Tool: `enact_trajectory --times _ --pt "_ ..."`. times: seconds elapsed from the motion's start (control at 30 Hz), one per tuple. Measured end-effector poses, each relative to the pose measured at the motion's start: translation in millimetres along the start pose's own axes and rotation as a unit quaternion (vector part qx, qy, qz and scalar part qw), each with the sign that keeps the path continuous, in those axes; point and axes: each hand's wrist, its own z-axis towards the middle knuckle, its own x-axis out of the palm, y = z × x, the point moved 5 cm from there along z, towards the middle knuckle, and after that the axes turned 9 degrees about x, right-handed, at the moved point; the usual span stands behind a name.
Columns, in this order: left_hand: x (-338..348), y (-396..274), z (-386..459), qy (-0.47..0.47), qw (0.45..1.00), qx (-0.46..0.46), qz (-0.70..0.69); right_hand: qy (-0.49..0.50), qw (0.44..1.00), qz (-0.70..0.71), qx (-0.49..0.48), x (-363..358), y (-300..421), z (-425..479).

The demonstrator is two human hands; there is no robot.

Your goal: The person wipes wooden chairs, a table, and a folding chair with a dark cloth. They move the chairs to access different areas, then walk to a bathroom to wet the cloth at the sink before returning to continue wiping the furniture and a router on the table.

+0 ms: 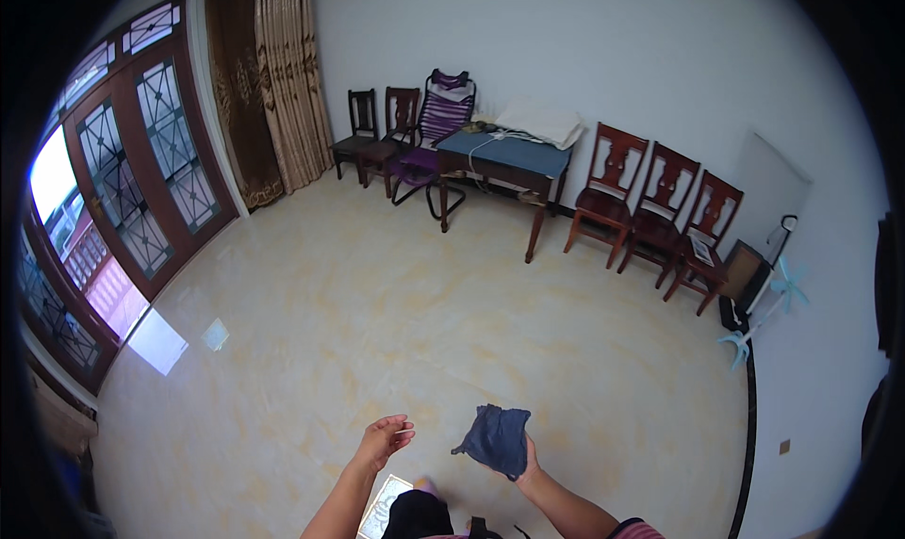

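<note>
A dark blue-grey cloth (500, 440) is spread over my right hand (532, 463), which holds it up from beneath at waist level. The cloth has crumpled edges, and one corner sticks out to the left. Most of my right fingers are hidden behind it. To the left, apart from the cloth, my left hand (385, 440) hovers with its fingers loosely bent and spread. A thin pale line shows by its fingertips, too small to make out. Below both hands lies the glossy marbled tile floor (396, 313).
A table with a blue top (502, 154) stands by the far wall, a white cloth (541, 125) on it. Wooden chairs (611, 193) and a purple lounge chair (445, 115) flank it. A light-blue standing fan (767, 309) is at right; glass-paned doors (138, 164) stand partly open at left.
</note>
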Motion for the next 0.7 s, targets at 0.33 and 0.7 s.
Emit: enact_trajectory --times 0.33,0.7 --pt "-3 -96 254 -0.012 0.998 -0.028 -0.05 -0.004 0.992 -0.055 -0.112 48 149 182" --pt "19 -209 483 0.003 0.998 -0.043 -0.041 -0.023 0.986 -0.083 -0.139 89 283 366"
